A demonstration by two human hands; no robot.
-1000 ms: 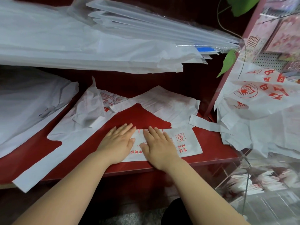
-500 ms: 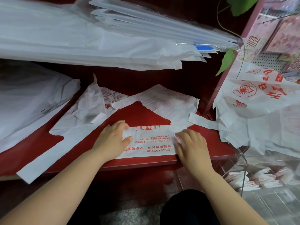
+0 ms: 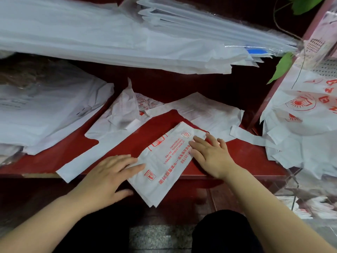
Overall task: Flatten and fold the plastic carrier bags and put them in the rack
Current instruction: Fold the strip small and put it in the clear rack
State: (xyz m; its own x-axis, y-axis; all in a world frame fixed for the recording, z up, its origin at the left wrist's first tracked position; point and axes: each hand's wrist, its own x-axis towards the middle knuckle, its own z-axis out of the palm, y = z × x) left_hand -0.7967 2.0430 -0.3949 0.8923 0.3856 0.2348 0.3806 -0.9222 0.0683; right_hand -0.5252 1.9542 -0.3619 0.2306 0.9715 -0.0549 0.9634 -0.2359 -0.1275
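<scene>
One folded bag [image 3: 165, 166] has turned diagonal, overhanging the shelf [image 3: 246, 157].

The left hand [image 3: 109, 177] covers the near left edge of the folded bag [image 3: 169, 167]. The right hand [image 3: 209, 156] hides part of the bag's red print, and the smaller printed lines are too fine to read. The top stack [image 3: 91, 33] runs off the left and top edges. The left pile [image 3: 45, 110] is cut by the left edge, the right pile [image 3: 306, 128] by the right. The clear box [image 3: 310, 203] at lower right is blurred, and its contents cannot be told.
</scene>
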